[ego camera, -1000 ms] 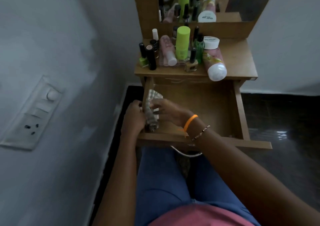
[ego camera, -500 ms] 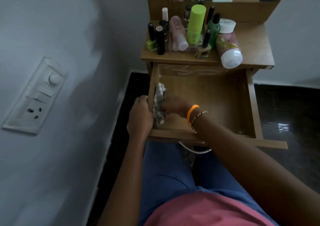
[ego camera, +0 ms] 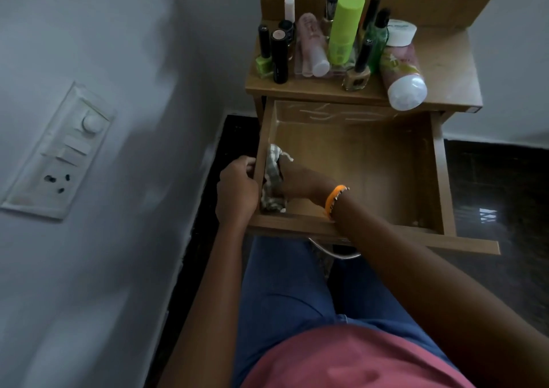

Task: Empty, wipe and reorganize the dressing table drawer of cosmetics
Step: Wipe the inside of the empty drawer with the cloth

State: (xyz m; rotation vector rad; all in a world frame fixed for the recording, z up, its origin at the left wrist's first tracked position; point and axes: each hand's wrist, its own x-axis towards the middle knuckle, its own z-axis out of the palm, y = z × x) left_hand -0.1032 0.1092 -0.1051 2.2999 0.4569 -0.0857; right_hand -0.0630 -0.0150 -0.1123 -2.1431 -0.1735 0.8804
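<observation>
Drawer (ego camera: 439,179) pulled out from under the table (ego camera: 451,69), wood, inside bare apart from the cloth and R hand. White scratch marks on the back wall of the drawer. Metal handle (ego camera: 335,252) shows below the front panel.

L hand (ego camera: 237,188) on the drawer's left side wall near the front corner, fingers curled over the top edge of the wall, grip closed on the wall. R hand (ego camera: 300,179) inside the drawer at the left front corner, pressing a checked grey/white cloth (ego camera: 271,185) against the inner left wall; fingers mostly hidden behind the cloth, grip looks closed on it, bunched. One cloth corner sticks up above the hand. Orange band (ego camera: 334,199) plus a beaded bracelet on the R wrist.

Cosmetics all up on the table top, clustered left/centre: tall lime-green bottle (ego camera: 344,28) upright in the middle, pink tube (ego camera: 312,49) leaning w/ white cap toward camera, green nail polish (ego camera: 263,60) at the left front, black lipstick tube (ego camera: 279,58) just beside it, beige nail polish (ego camera: 358,72) at the front, green glass bottle (ego camera: 377,40) behind it, white jar (ego camera: 399,32) at right, big pink lotion bottle (ego camera: 401,75) lying on its side w/ white cap hanging over the table's front edge above the drawer. Small white stick (ego camera: 289,8) at the back.

Mirror bottom edge at top, blurry. Switch panel (ego camera: 59,156) on the wall at left. Person in blue trousers, pink top.
</observation>
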